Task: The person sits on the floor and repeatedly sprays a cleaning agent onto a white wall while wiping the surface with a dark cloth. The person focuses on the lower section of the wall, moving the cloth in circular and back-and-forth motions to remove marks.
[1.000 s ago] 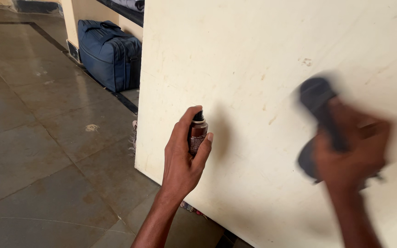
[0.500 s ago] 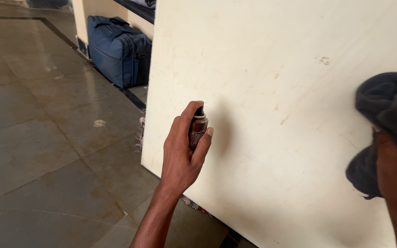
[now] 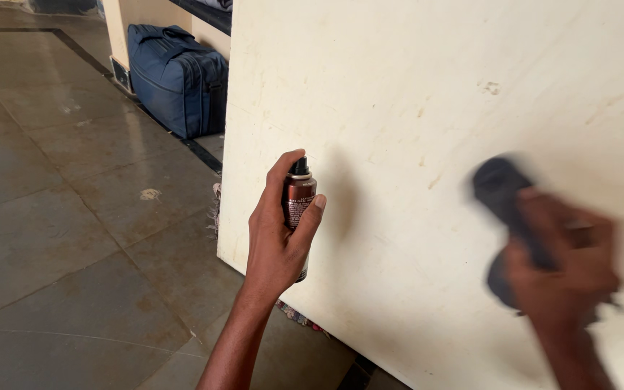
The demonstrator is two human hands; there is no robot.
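Note:
My left hand [image 3: 276,231] grips a small dark brown spray can [image 3: 299,198] with a black nozzle, held upright close to a large cream-coloured board [image 3: 427,94] that leans upright on the floor. The index finger rests on top of the nozzle. My right hand [image 3: 565,267] is blurred with motion and clutches a dark grey cloth [image 3: 503,191] pressed against the board's surface at the right. The board shows faint scuffs and small brown marks.
A blue travel bag [image 3: 175,76] stands on the floor behind the board's left edge, beside a cream wall base. Grey-brown stone floor tiles [image 3: 59,217] spread to the left. A bit of patterned fabric [image 3: 294,315] peeks out under the board's lower edge.
My right hand with the cloth has swept from the board's right edge back left and down. My left hand and the spray can have shifted slightly up and left.

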